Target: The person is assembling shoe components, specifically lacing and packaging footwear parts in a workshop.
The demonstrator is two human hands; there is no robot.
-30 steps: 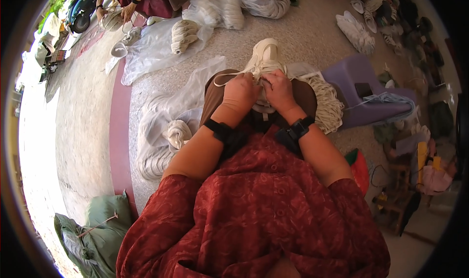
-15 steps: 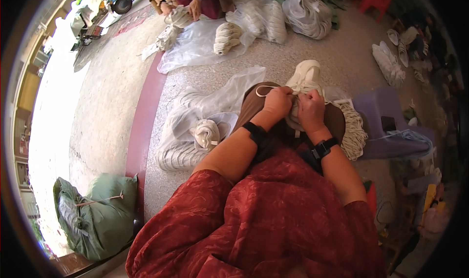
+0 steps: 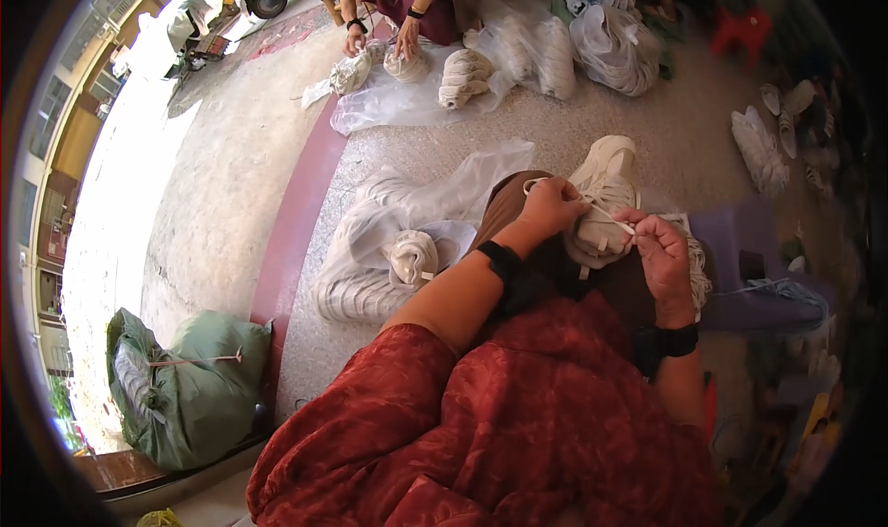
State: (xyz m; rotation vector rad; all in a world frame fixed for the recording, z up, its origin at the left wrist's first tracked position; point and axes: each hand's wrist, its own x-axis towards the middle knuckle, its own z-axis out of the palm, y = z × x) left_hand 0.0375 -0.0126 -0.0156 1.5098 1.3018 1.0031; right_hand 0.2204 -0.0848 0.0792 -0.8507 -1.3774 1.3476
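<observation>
A cream lace-up sneaker rests on my lap over brown trousers, its toe pointing away from me. My left hand is closed on the shoelace beside the shoe's left side, with a small loop of lace showing past the fingers. With thumb and fingertips, my right hand pinches the other stretch of the shoelace, drawn out to the right across the shoe's opening. Partly behind my right hand, a hank of cream laces hangs over my right thigh.
Left of my lap, a beige shoe lies on plastic-wrapped shoes. A purple stool stands at right. Green sack sits lower left. Ahead, another person's hands touch bundled shoes; more wrapped bundles lie nearby.
My hands were close together over the laces; now the right hand has pulled away to the right with the lace. The view has shifted, and the other person's hands have moved apart.
</observation>
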